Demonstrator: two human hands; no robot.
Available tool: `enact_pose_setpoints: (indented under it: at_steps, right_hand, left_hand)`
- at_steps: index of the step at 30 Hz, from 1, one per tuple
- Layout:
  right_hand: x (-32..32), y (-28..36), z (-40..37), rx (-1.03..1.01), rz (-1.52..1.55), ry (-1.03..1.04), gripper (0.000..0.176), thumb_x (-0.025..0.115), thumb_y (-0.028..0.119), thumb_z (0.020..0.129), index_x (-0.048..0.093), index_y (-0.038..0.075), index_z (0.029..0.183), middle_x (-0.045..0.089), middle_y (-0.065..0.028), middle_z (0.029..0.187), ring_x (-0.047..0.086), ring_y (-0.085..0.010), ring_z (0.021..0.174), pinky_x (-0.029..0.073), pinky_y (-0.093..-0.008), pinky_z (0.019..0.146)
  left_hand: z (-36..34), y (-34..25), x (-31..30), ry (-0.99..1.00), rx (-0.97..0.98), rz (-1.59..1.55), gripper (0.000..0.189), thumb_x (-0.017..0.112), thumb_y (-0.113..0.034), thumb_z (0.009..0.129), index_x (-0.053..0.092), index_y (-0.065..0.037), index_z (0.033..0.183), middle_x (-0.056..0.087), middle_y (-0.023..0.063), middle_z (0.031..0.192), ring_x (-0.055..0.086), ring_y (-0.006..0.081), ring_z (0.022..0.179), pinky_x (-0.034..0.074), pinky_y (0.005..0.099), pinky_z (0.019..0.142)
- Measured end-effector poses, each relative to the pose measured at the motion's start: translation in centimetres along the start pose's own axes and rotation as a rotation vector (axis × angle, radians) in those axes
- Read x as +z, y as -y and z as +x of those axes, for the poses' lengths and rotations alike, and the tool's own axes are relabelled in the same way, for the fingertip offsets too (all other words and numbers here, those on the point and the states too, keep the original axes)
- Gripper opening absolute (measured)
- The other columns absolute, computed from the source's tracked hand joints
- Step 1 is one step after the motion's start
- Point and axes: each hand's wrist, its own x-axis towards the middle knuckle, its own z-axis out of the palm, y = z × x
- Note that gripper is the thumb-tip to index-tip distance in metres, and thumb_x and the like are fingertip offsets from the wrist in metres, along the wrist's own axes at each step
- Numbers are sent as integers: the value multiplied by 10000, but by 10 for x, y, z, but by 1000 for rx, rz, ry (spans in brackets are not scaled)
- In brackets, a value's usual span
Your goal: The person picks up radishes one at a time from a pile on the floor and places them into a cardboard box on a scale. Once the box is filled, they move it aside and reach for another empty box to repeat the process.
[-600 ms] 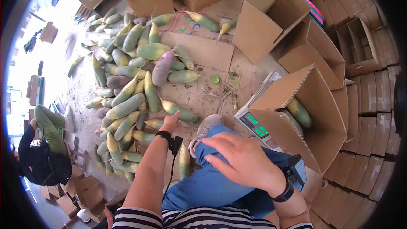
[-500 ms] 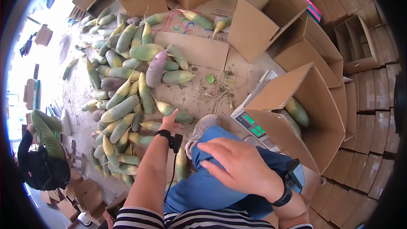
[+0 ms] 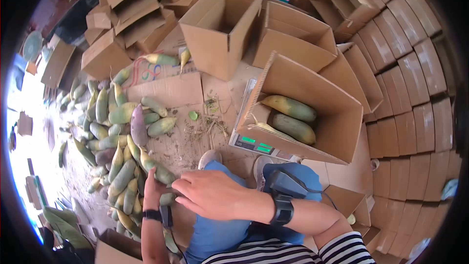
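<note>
Although the view was swung to the box (image 3: pixel 312 85), the left hand (image 3: pixel 152 185) is kept at a green vegetable (image 3: pixel 159 171), its grip not readable, the right hand (image 3: pixel 210 195) spread open.

Strong daylight floods in from the left, blowing out that edge; elsewhere lighting is even, shadows soft. Fisheye curvature and black vignette ring the frame.
</note>
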Motion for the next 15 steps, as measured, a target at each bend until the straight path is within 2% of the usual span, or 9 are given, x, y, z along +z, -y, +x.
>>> enact_pose_setpoints:
  at_steps: [2,4,5,7,8,9,10,13,15]
  right_hand:
    - [4,-4,-1,3,-13,-10,288,571,219,943,554,19,1149,583,-137,1005,605,-323,914,506,-412,771]
    - [10,-7,-5,-96,15,-233,326,579,181,909,549,38,1200,573,-155,1145,592,-338,1043,509,-427,858]
    - [5,-5,-6,-100,10,-248,326,579,181,909,549,38,1200,573,-155,1145,592,-338,1043,509,-427,858]
    - [-9,-3,-7,-409,-341,-657,426,589,163,850,542,47,1257,543,-159,1285,542,-355,1191,458,-469,988]
    - [-14,2,-12,-431,-440,-613,504,584,162,807,536,55,1297,528,-164,1351,489,-364,1282,383,-504,1070]
    - [-20,4,-18,-443,-438,-611,504,584,162,807,536,55,1297,528,-164,1351,489,-364,1282,383,-504,1070]
    - [-27,3,-24,-305,-642,-545,510,594,170,809,533,60,1303,555,-151,1291,518,-343,1238,384,-485,1067]
    - [-52,-3,-53,-18,-812,-303,567,671,228,786,531,79,1314,602,-107,1069,590,-279,1055,451,-402,977]
    - [-74,-5,-71,-59,-717,-351,642,747,283,742,532,75,1310,574,-92,957,594,-250,919,489,-344,877]
  left_hand:
    - [-42,-20,27,-14,118,153,397,654,-321,890,557,-62,1175,622,75,1120,607,237,1015,484,397,918]
    - [-90,-36,74,6,564,688,427,720,-218,812,555,-44,1164,602,109,1111,580,285,1021,475,413,890]
    - [-115,-42,99,14,575,697,427,720,-218,812,555,-44,1164,602,109,1111,580,285,1021,475,413,890]
    - [-163,-52,151,-115,1014,1407,514,749,-115,687,551,-24,1153,574,135,1093,560,337,1007,459,429,898]
    - [-182,-53,174,-123,1022,1406,514,749,-115,687,551,-24,1153,574,135,1093,560,337,1007,459,429,898]
    - [-198,-53,196,-91,1297,1572,563,748,-106,639,550,-32,1161,557,142,1095,546,349,1021,447,438,905]
    - [-210,-53,214,-57,1568,1735,614,747,-97,592,549,-39,1170,541,148,1096,532,361,1035,434,447,913]
    - [-224,-54,253,101,1712,1762,690,779,-132,587,543,-81,1234,520,128,1119,523,346,1047,420,450,906]
    - [-221,-49,271,118,1738,1748,687,782,-140,599,540,-82,1240,519,127,1123,524,351,1052,420,452,918]
